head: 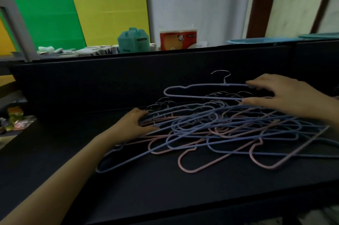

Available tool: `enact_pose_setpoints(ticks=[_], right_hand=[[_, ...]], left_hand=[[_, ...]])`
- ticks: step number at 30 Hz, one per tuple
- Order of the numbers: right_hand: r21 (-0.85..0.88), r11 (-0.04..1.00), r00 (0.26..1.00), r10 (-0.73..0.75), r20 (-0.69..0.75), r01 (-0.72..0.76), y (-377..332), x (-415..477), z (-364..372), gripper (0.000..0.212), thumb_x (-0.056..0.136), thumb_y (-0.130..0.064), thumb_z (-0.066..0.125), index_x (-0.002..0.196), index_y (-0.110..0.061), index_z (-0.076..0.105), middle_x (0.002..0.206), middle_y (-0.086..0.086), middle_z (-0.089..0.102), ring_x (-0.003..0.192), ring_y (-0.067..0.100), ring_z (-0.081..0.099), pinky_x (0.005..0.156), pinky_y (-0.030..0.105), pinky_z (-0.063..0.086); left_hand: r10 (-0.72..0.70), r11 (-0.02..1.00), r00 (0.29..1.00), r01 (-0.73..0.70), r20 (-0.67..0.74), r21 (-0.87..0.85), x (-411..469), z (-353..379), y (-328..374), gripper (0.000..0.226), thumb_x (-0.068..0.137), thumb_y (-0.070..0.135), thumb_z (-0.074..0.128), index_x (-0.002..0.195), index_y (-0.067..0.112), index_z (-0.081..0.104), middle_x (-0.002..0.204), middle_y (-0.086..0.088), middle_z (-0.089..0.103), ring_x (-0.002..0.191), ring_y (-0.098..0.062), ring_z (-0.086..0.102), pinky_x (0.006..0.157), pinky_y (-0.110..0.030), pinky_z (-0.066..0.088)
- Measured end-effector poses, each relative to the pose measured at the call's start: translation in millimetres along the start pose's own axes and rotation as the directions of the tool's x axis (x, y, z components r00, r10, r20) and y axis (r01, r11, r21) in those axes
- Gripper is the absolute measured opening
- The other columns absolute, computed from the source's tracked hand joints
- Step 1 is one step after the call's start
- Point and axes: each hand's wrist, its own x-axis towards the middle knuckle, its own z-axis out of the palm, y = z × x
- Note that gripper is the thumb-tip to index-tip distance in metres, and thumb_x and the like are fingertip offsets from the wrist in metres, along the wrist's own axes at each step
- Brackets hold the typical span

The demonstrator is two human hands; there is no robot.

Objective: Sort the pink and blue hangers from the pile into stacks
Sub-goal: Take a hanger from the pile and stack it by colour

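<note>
With hands at pile (229,129), pinches blue hanger (205,84) at one o'clock in right hand (286,94), axis nine-to-three; rests relaxed left hand (135,124) on pile's nine o'clock edge

So left grip (139,124) lies flat, fingers splayed, arm in from 7 o'clock; right grip (280,94) at 3 o'clock pinches a hanger (201,85).

A flat black matte table (165,188) carries everything. A low black upright panel (91,87) stands along its far edge. A tangled pile of thin pink and blue hangers (211,129) with metal hooks lies directly on the right half and reaches to the right edge. Some of these hangers lie flat on the near side.
</note>
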Motion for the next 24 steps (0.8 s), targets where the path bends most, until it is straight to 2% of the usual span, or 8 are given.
enact_pose_setpoints(ticks=[5,8,10,12,14,17,21,24], right_hand=[[0.096,0.99,0.994,0.103,-0.032,-0.1,5.1,-22.8,2.9,0.099,0.056,-0.086,0.035,0.136,-0.029,0.044,0.135,-0.009,0.046,0.119,0.015,0.046,0.098,0.044,0.041],[0.108,0.988,0.991,0.117,-0.067,-0.109,12.2,-34.2,2.5,0.113,0.048,-0.098,0.028,0.135,-0.029,0.046,0.134,-0.009,0.047,0.117,0.015,0.049,0.097,0.046,0.044],[0.11,0.987,0.987,0.125,-0.097,-0.114,17.8,-40.5,2.3,0.108,0.053,-0.096,0.03,0.136,-0.027,0.045,0.134,-0.008,0.048,0.119,0.015,0.048,0.098,0.047,0.043],[0.14,0.982,0.982,0.142,-0.128,-0.124,22.1,-49.6,0.2,0.099,0.059,-0.084,0.037,0.137,-0.024,0.045,0.135,-0.004,0.049,0.12,0.017,0.048,0.1,0.046,0.042],[0.16,0.978,0.976,0.161,-0.147,-0.137,26.9,-60.3,-4.4,0.104,0.059,-0.088,0.036,0.137,-0.021,0.046,0.133,-0.002,0.05,0.119,0.017,0.048,0.1,0.045,0.041],[0.217,0.968,0.968,0.167,-0.185,-0.125,42.2,-78.4,-10.9,0.117,0.048,-0.097,0.031,0.135,-0.02,0.049,0.126,-0.005,0.051,0.113,0.015,0.051,0.096,0.041,0.043],[0.251,0.96,0.955,0.181,-0.234,-0.12,77.1,-100.8,-15.3,0.088,0.066,-0.075,0.045,0.135,-0.021,0.048,0.129,-0.003,0.051,0.112,0.017,0.052,0.097,0.043,0.043],[0.238,0.961,0.947,0.201,-0.251,-0.141,110.0,-120.5,-25.0,0.094,0.065,-0.086,0.041,0.134,-0.024,0.048,0.129,-0.008,0.05,0.115,0.011,0.05,0.1,0.041,0.041]], left_hand=[[0.053,0.998,0.992,-0.056,-0.111,-0.025,3.3,3.7,-4.7,0.071,0.07,0.053,0.068,0.128,0.016,0.049,0.11,0.004,0.044,0.1,-0.011,0.046,0.087,-0.023,0.039],[0.078,0.994,0.981,-0.09,-0.179,-0.06,0.8,1.6,-2.7,0.068,0.068,0.052,0.071,0.123,0.016,0.053,0.107,0.004,0.046,0.096,-0.011,0.048,0.081,-0.024,0.039],[0.1,0.991,0.97,-0.117,-0.22,-0.069,-1.1,-0.8,-0.6,0.072,0.062,0.059,0.068,0.119,0.017,0.056,0.103,0.003,0.048,0.093,-0.013,0.051,0.079,-0.025,0.039],[0.157,0.983,0.944,-0.179,-0.29,-0.048,-3.4,-4.0,3.9,0.08,0.056,0.064,0.064,0.12,0.016,0.056,0.102,0.003,0.049,0.09,-0.014,0.051,0.078,-0.025,0.041],[0.206,0.974,0.921,-0.225,-0.331,-0.019,-6.5,-7.6,13.3,0.083,0.058,0.06,0.066,0.125,0.012,0.053,0.104,0.004,0.047,0.089,-0.012,0.049,0.079,-0.024,0.041],[0.279,0.957,0.901,-0.291,-0.332,0.013,-11.0,-10.6,39.0,0.092,0.054,0.063,0.062,0.129,0.011,0.05,0.11,0.003,0.048,0.092,-0.01,0.046,0.082,-0.024,0.041],[0.351,0.934,0.889,-0.353,-0.294,0.047,-11.9,-2.1,86.2,0.099,0.049,0.07,0.058,0.13,0.014,0.049,0.116,0.002,0.049,0.095,-0.011,0.046,0.084,-0.027,0.044],[0.41,0.91,0.875,-0.409,-0.258,0.06,-9.9,14.2,129.0,0.101,0.048,0.073,0.056,0.13,0.015,0.049,0.108,0.007,0.045,0.092,-0.012,0.047,0.082,-0.027,0.044]])
